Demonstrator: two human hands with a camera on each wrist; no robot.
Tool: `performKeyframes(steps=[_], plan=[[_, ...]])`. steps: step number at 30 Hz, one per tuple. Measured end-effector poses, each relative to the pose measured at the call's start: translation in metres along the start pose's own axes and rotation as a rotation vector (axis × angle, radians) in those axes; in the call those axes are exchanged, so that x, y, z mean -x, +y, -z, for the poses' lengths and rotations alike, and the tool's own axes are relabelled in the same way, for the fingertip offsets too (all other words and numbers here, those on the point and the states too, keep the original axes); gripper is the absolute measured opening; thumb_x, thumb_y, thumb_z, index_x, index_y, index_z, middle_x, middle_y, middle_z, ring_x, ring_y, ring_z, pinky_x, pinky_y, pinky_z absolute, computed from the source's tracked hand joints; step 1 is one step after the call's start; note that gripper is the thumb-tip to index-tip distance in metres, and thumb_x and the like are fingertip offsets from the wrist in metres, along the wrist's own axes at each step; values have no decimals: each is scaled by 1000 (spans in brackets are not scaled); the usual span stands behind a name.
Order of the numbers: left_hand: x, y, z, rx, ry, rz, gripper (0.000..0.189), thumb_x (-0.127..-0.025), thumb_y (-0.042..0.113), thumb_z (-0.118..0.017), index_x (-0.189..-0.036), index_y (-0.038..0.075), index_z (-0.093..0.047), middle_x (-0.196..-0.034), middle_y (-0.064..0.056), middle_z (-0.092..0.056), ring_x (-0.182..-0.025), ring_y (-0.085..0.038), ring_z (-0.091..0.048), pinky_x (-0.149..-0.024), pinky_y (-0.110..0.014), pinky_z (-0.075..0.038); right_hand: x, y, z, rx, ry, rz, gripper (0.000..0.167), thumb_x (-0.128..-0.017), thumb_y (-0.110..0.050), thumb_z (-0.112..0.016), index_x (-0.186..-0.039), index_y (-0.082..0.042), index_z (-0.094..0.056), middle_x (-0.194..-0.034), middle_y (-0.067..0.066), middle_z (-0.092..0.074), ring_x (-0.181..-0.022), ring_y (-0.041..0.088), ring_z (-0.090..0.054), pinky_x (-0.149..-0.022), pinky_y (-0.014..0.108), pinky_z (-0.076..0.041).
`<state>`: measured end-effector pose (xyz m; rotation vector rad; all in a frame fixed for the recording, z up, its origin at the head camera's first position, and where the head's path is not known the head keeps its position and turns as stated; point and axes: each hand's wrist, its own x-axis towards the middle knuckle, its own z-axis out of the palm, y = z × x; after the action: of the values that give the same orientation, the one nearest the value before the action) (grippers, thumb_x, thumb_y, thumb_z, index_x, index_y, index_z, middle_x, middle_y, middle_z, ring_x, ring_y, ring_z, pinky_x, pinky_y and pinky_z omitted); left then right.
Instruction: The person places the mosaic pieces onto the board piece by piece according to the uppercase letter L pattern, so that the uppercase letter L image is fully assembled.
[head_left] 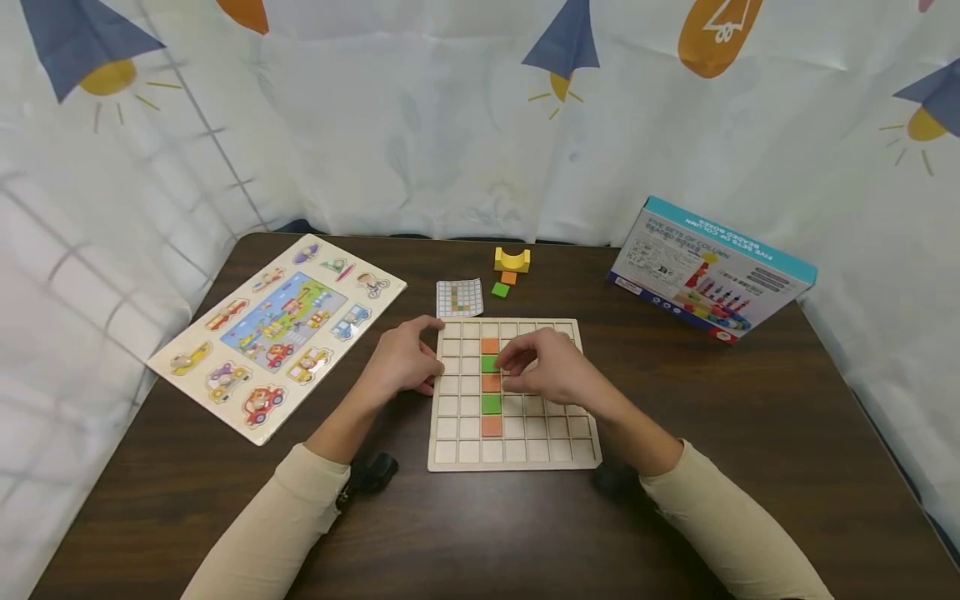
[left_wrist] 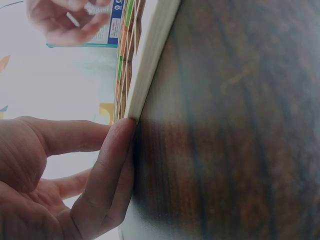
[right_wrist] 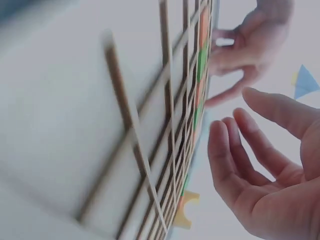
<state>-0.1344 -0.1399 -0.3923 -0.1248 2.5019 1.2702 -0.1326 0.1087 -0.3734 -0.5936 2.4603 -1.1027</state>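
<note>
A square wooden grid board [head_left: 457, 452] lies on the table. One of its columns carries orange and green square tiles in turn, among them a green tile [head_left: 491, 404] and an orange tile [head_left: 491, 426]. My left hand [head_left: 407, 357] rests its fingertips against the board's left edge near the far corner; in the left wrist view, fingers [left_wrist: 107, 165] press on the pale side of the board. Over the middle of the board hovers my right hand [head_left: 551, 367], fingertips beside the upper tiles. In the right wrist view its thumb and loosely bent fingers [right_wrist: 222, 160] stand apart, holding nothing.
Behind the board lie a small pattern card [head_left: 460, 297], a loose green tile [head_left: 500, 290], a loose orange tile [head_left: 509, 277] and a yellow arch block [head_left: 512, 262]. A picture puzzle board [head_left: 236, 333] is at left, a toy box [head_left: 708, 271] at back right. A curtain [head_left: 450, 125] hangs behind.
</note>
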Motion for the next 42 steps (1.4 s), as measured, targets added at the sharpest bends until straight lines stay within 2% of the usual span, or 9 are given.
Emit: performKeyframes(steps=[8, 16, 30, 42], plan=[[-1, 0, -1, 7, -15, -3, 70, -82, -5, -68, -149, 11, -51, -87, -15, -69, -60, -19, -68, -54, -34, -65, -31, 15, 29, -2, 93, -34, 25, -87, -11, -82, -112, -6, -79, -105, 9, -76, -95, 23, -70, -82, 34, -60], [1, -1, 2, 16, -4, 8, 70, -82, -6, -69, -148, 10, -51, -88, -16, -68, -60, -20, -68, -55, -36, -65, -70, 21, 43, 6, 168, -58, 27, -87, -9, -81, -113, -3, -77, -109, 12, -75, -98, 25, -69, -89, 41, -59], [-1, -2, 0, 19, -8, 2, 71, -82, -6, -70, -148, 10, -51, -87, -16, -68, -60, -20, -69, -54, -36, -65, -113, 25, 44, 82, 200, -187, 27, -87, -9, -82, -113, -6, -77, -112, 9, -74, -108, 26, -64, -99, 42, -57], [1, -1, 0, 19, 1, -3, 72, -81, -7, -70, -148, 10, -52, -89, -16, -68, -59, -20, -69, -53, -36, -65, -129, 23, 39, 167, 189, -170, 26, -87, -6, -81, -112, -5, -76, -114, 12, -72, -111, 29, -63, -96, 40, -58]])
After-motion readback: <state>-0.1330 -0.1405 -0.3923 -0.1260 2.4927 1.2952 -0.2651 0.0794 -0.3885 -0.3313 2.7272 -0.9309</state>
